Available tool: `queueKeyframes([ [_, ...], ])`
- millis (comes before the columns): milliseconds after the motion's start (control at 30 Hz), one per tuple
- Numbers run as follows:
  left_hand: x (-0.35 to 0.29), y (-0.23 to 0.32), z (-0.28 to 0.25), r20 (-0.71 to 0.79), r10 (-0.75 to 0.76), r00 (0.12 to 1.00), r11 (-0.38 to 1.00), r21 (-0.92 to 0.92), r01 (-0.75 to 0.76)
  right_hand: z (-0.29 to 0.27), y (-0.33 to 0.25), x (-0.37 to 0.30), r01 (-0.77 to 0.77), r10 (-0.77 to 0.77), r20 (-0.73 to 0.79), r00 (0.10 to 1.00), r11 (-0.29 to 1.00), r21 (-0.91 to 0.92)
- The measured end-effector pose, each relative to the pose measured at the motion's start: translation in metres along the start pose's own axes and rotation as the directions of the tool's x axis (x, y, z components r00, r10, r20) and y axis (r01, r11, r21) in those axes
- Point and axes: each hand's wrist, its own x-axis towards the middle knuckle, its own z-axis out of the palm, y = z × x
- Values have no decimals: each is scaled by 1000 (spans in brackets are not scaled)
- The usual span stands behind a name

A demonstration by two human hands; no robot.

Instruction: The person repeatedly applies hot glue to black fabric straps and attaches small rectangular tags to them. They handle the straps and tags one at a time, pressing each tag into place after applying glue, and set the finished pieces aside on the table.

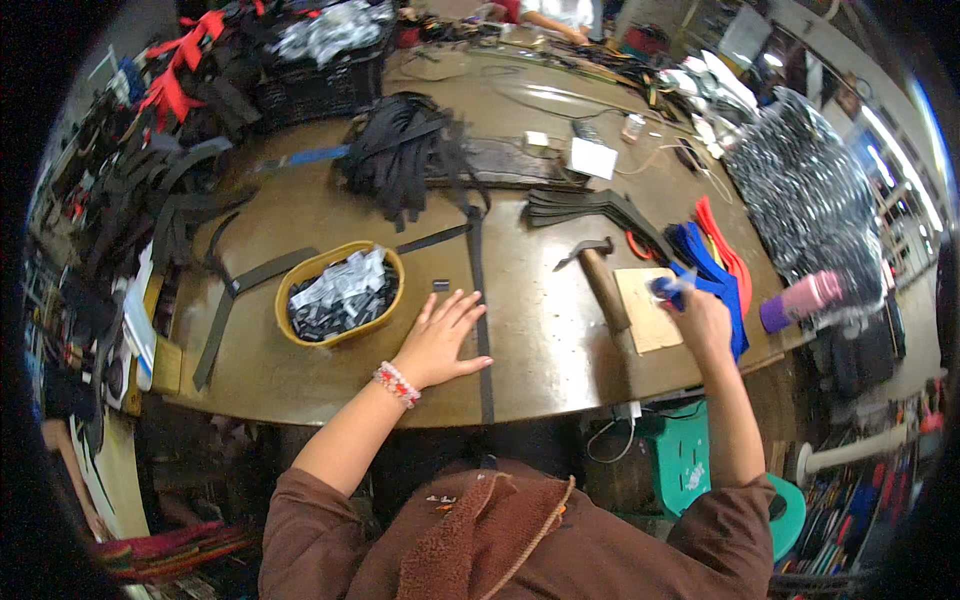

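Observation:
My left hand [445, 342] lies flat on the brown table with fingers spread, its fingertips at a narrow black strap [477, 270] that runs to the near edge. Just beyond those fingers is a small black piece [440, 286]. A yellow oval basket [401, 290], filled with small black pieces and crumpled clear plastic, stands to the left. My right hand [703, 322] is closed around a small blue-and-whitish object [668, 289], blurred, perhaps a little bottle. It is over a tan board [641, 322]. Beside the board lies a hammer [604, 288] with a wooden handle.
Blue straps [722, 285] and red straps [730, 255] lie right of the board, near a pink-and-purple bottle [800, 300]. Black straps [402, 150] are heaped farther back. A green stool [680, 455] stands below the table. Another person's hand [572, 35] shows at the far edge.

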Motion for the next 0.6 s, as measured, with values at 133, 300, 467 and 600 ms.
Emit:
queueKeyframes([
  [133, 1, 0, 0, 2, 0, 1000, 1000, 2, 0, 23, -90, -14, 279, -407, 61, 912, 721, 634],
  [300, 2, 1, 0, -3, -26, 1000, 999, -34, 26, 39, -137, -7, 347, -443, 88, 892, 796, 495],
  [467, 2, 2, -1, 1, -43, 999, 998, -45, 43, 39, -134, 0, 391, -479, 74, 875, 789, 474],
  [600, 3, 2, -1, -30, -38, 999, 998, -60, 37, 40, -138, 5, 348, -450, 148, 881, 827, 442],
])
